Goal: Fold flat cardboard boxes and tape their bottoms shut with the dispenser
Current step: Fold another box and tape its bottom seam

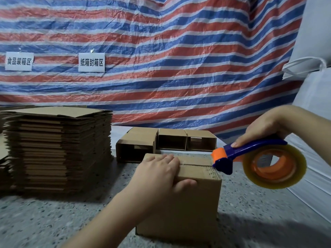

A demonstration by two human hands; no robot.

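Note:
A folded cardboard box (195, 203) stands on the speckled floor in the lower middle, its closed flaps facing up. My left hand (161, 174) lies flat on those flaps, fingers straight, thumb hanging over the near edge. My right hand (265, 127) grips the blue handle of a tape dispenser (250, 159) with an orange roller and a roll of clear tape. The dispenser's blue head touches the right end of the flap seam.
A tall stack of flat cardboard boxes (59, 149) sits at the left. Three folded boxes (166, 142) lie on their sides behind the one under my hands. A striped tarp (161, 59) with two paper signs hangs behind. White sacks (315, 104) are at the right.

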